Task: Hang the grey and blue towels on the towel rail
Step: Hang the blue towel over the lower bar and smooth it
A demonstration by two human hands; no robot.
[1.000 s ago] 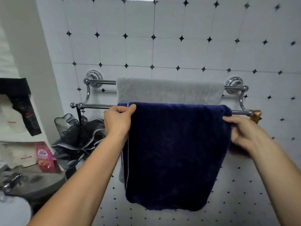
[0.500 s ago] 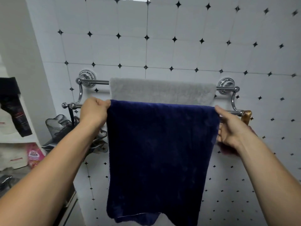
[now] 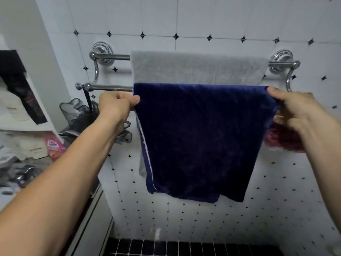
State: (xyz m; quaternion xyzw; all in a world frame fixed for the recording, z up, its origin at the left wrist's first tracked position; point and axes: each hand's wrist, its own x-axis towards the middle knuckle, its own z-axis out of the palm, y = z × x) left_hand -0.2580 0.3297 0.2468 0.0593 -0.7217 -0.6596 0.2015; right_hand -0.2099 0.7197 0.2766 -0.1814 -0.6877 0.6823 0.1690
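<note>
A chrome double towel rail [image 3: 110, 88] is fixed to the tiled wall. The grey towel [image 3: 197, 68] hangs over its upper back bar. Over the lower front bar hangs the dark blue towel [image 3: 199, 137], folded and reaching well down the wall. My left hand [image 3: 118, 104] pinches the blue towel's left edge just below the bar. At the towel's right top corner my right hand [image 3: 297, 109] grips the cloth, thumb on top. The bar under the blue towel is hidden.
A black mesh bath sponge [image 3: 83, 117] hangs from the rail's left end. Behind my right hand hangs something dark red [image 3: 282, 139]. White shelves [image 3: 49, 124] with packets stand at the left, a tap [image 3: 24, 174] lower left, and black floor tiles [image 3: 184, 248] below.
The view has tilted down, so the rail sits lower and the floor shows. Both hands have slid slightly down the blue towel's side edges, still holding it.
</note>
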